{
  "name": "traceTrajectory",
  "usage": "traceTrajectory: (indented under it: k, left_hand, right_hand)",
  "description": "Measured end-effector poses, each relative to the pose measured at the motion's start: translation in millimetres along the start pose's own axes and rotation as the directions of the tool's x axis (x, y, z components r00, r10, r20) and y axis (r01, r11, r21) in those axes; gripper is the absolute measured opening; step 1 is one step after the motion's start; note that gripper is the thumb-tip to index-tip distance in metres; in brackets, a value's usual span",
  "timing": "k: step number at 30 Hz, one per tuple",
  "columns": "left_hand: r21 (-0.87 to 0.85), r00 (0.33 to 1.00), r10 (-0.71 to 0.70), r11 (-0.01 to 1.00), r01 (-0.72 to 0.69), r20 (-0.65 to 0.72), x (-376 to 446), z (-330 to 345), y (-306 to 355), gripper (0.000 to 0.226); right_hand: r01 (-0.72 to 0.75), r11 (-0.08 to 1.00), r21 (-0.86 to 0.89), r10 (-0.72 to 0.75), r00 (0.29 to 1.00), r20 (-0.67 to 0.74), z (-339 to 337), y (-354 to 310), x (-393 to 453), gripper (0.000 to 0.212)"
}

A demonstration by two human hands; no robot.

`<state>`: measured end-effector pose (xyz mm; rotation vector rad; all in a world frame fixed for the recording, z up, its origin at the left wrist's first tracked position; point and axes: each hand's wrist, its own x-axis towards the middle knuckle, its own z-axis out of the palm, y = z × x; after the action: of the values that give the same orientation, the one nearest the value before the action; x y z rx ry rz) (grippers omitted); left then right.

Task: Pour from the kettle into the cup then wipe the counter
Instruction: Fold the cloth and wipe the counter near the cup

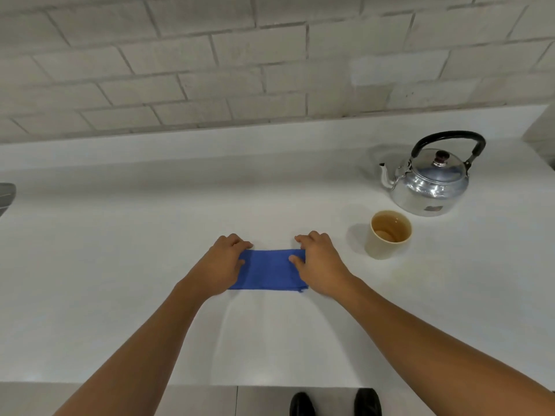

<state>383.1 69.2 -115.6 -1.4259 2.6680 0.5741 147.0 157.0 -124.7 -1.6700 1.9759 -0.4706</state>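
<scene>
A folded blue cloth (268,270) lies flat on the white counter (120,265) in front of me. My left hand (223,262) presses on its left end with curled fingers. My right hand (319,261) holds its right end, thumb on top of the cloth. A tan paper cup (387,235) stands upright to the right of the cloth, with light brown liquid inside. Behind the cup sits a shiny metal kettle (432,181) with a black handle, its lid on and its spout pointing left.
A grey brick wall (270,55) rises behind the counter. A dark grey object (6,196) pokes in at the left edge. The counter's front edge (180,384) runs near the bottom, with black shoes (335,403) on the floor below.
</scene>
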Motion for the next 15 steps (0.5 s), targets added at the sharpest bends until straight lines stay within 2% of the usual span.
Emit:
traceTrajectory:
  k: [3, 9, 11, 13, 15]
  left_hand:
    - [0.008, 1.0, -0.026, 1.0, 0.026, 0.001, 0, 1, -1, 0.038]
    - [0.029, 1.0, -0.024, 0.999, 0.024, -0.008, -5, -3, 3, 0.017]
    - [-0.097, 0.999, -0.043, 0.994, 0.042, -0.01, -8, -6, 4, 0.007]
    - [-0.272, 0.997, -0.077, 0.959, 0.076, 0.006, -14, -10, 6, 0.012]
    - [-0.378, 0.995, -0.094, 0.921, 0.098, 0.029, -22, -15, 9, 0.018]
  right_hand:
    - [0.001, 0.999, -0.034, -0.001, 1.0, -0.005, 7, -1, -1, 0.043]
    - [-0.009, 0.999, 0.046, 0.011, 0.999, -0.045, 7, -5, -6, 0.019]
    - [-0.006, 0.993, 0.115, 0.012, 0.998, -0.055, 3, -7, -10, 0.013]
    - [-0.005, 0.977, 0.213, 0.019, 0.998, -0.063, -2, -7, -17, 0.008]
    - [-0.024, 0.943, 0.333, 0.047, 0.997, -0.06, -9, -6, -26, 0.003]
